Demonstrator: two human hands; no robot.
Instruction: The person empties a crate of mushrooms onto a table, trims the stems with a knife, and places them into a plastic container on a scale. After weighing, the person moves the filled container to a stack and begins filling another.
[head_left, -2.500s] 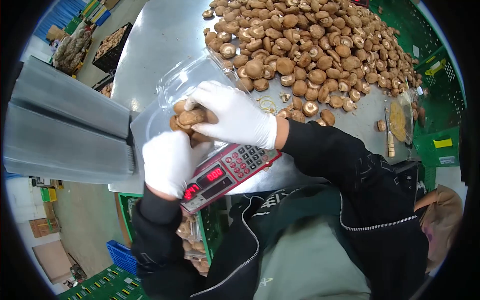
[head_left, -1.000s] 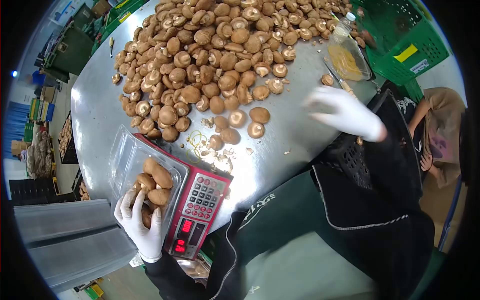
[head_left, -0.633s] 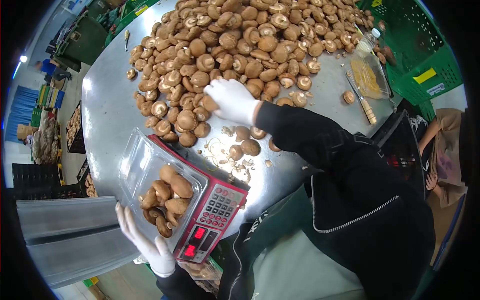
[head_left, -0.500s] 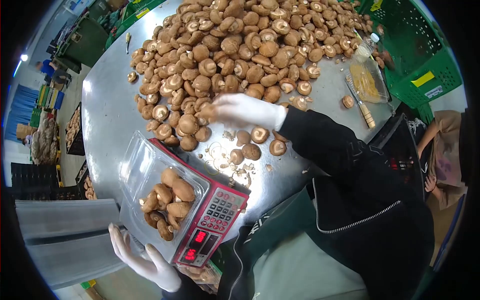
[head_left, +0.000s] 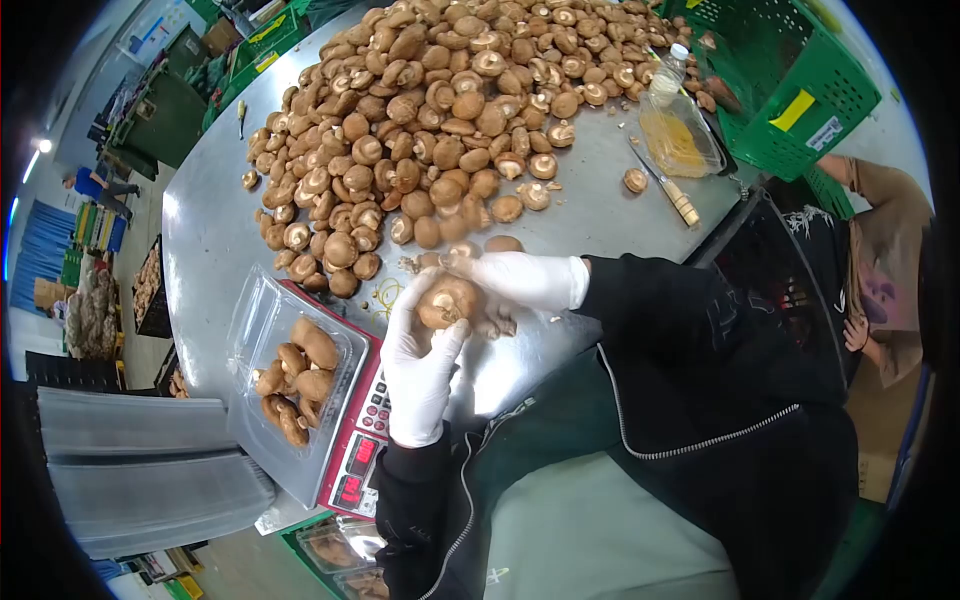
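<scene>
My left hand (head_left: 418,372), in a white glove, grips a brown mushroom (head_left: 447,302) between thumb and fingers, above the table beside the scale. Right against that mushroom is my gloved right hand (head_left: 525,280), its fingers smeared by motion, so I cannot tell what they hold. A few loose mushrooms and stem scraps lie partly hidden under and behind both hands. To the left, a clear plastic tray (head_left: 240,362) with several mushrooms (head_left: 287,384) sits on a red digital scale (head_left: 350,455) with lit red digits.
A large mushroom heap (head_left: 420,120) covers the far side of the metal table (head_left: 205,225). On the right lie a wooden-handled knife (head_left: 680,203), a clear box (head_left: 700,150) with yellow contents and a bottle (head_left: 668,75). Green crates (head_left: 840,85) and another person (head_left: 890,270) are beyond.
My right hand has drawn back from the heap toward me. My left hand has come up from beside the scale and now grips a mushroom. The view has shifted somewhat.
</scene>
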